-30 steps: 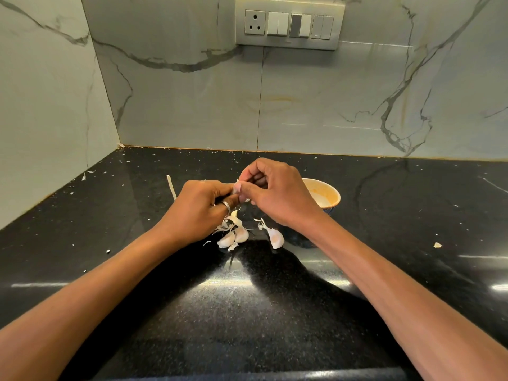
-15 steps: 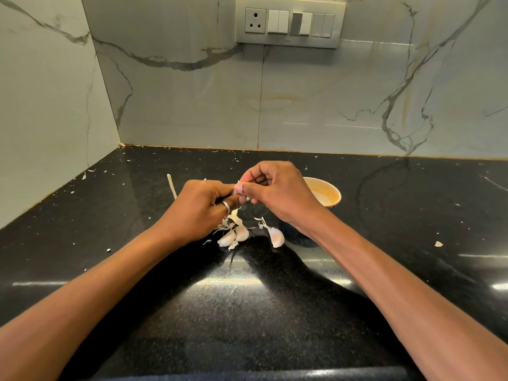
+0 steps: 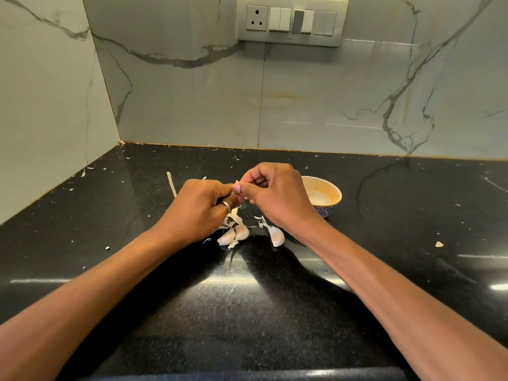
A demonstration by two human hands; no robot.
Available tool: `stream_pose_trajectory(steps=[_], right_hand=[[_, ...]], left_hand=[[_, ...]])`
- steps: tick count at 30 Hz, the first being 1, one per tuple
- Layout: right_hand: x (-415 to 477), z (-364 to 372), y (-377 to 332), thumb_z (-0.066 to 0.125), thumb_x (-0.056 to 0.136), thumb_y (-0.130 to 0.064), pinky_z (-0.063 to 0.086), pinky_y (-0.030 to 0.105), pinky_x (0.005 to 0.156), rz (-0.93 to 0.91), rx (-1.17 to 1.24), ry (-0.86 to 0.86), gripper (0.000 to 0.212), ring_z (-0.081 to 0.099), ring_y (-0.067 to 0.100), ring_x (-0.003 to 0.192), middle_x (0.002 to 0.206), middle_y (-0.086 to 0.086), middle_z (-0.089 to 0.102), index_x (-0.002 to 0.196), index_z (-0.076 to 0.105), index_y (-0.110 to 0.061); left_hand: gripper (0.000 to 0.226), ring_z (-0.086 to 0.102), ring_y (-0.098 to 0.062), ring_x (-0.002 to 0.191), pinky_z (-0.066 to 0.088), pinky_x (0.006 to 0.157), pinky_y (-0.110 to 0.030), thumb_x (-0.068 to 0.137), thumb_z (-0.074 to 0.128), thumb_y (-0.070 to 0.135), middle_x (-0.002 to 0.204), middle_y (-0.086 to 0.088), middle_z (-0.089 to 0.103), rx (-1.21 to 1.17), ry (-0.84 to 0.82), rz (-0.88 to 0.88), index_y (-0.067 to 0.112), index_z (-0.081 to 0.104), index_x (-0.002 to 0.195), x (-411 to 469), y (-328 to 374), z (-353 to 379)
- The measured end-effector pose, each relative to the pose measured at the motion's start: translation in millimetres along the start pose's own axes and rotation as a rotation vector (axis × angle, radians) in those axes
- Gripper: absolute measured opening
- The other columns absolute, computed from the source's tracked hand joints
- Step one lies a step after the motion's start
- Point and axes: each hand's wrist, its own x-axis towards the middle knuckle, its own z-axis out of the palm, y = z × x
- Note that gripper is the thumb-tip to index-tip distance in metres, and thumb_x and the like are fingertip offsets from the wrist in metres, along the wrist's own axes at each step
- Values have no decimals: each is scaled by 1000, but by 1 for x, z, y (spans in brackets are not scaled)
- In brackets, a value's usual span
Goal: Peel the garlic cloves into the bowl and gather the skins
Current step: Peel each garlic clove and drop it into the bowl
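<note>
— Where's the clove now?
— Centre of frame. My left hand (image 3: 198,207) and right hand (image 3: 275,199) both pinch one garlic clove (image 3: 236,184) between curled fingertips, and it is mostly hidden. Three more cloves (image 3: 233,235) lie on the counter (image 3: 247,312) just below, among skins (image 3: 232,219). The bowl (image 3: 336,198) sits right of centre.
— Handling?
— Light and firm, I'd judge, and slippery once bare. The skin is papery and tears easily. Hold the body, pick at the tip.
— Any writing?
— None readable, not even on the switch plate (image 3: 291,42) at the top of the frame.
</note>
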Motion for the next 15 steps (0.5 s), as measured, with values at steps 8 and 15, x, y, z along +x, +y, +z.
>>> stream_pose_trajectory(steps=[8,15], right_hand=[[-2,4,0,79,88,-22,58,29,68,6,-32,21,11,66,7,65,70,-6,73,79,74,-18],[-3,8,0,73,92,-22,56,35,73,-11,-70,-36,9,65,12,72,75,-6,69,84,69,-19]], left_hand=[[39,55,-19,58,43,54,-38,95,53,36,61,-3,60,52,5,-3,7,75,83,-1,3,1],[27,55,-18,58,43,56,-39,93,56,25,64,-4,62,45,-1,-41,9,77,86,-1,5,0]])
